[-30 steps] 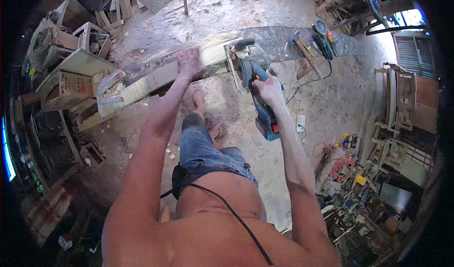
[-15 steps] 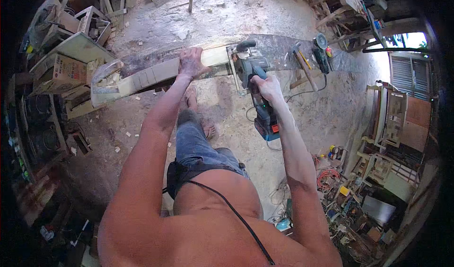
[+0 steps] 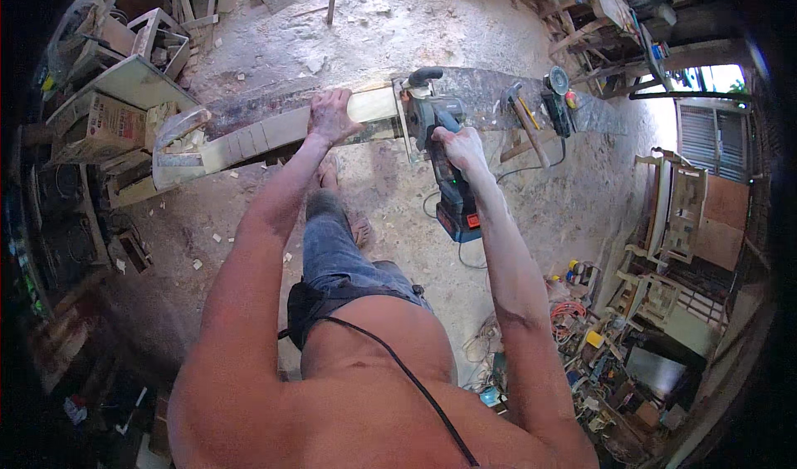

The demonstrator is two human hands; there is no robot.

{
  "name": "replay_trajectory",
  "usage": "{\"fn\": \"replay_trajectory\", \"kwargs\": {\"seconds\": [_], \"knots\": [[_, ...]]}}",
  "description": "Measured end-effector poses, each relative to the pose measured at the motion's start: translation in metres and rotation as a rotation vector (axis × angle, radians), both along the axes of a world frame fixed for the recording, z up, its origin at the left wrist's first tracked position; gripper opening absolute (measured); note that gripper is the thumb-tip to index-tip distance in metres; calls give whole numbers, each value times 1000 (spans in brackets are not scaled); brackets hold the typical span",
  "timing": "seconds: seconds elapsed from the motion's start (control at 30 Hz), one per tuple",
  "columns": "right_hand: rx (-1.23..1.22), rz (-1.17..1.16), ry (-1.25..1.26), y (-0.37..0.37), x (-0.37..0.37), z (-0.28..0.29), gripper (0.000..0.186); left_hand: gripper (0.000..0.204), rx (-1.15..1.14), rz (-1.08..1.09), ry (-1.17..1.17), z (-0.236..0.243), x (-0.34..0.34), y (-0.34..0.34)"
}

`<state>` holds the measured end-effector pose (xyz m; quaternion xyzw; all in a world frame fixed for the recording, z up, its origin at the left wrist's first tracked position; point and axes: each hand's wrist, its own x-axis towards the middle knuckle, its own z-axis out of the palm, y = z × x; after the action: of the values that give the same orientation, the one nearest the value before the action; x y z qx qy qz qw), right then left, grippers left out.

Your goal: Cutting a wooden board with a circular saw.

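My right hand (image 3: 461,149) is wrapped around the rear handle of a cordless circular saw (image 3: 450,195), whose battery end points back toward me. The saw's flat metal base (image 3: 406,124) rests at the right end of a pale wooden board (image 3: 261,135). Pencil-like cross lines mark the board's left part. My left hand (image 3: 331,116) grips the board from above, its fingers over the far edge and its thumb toward the saw. The blade itself is hidden.
The board lies along a worn dark bench (image 3: 490,95). A hammer (image 3: 528,124) and an angle grinder (image 3: 559,95) with a cord lie to the right. At left are a clear plastic bag (image 3: 178,133) and a cardboard box (image 3: 112,129). Tools clutter the floor at lower right.
The circular saw has shifted slightly away from me across the board's end. My left hand keeps its place on the board, and the whole view has tilted a little.
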<state>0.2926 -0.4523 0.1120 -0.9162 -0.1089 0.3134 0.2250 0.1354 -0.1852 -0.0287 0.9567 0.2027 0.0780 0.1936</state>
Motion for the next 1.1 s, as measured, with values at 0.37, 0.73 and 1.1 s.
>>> {"fn": "replay_trajectory", "kwargs": {"seconds": [0.37,0.73,1.1], "knots": [[70,-11,-8,29,23,2,58,80,-61,-30,-5,-6,2,6],[-31,48,-39,60,47,11,62,79,-42,-11,-57,-16,5,7],[330,-140,-87,48,51,107,45,94,-473,-84,461,7,57,91]]}}
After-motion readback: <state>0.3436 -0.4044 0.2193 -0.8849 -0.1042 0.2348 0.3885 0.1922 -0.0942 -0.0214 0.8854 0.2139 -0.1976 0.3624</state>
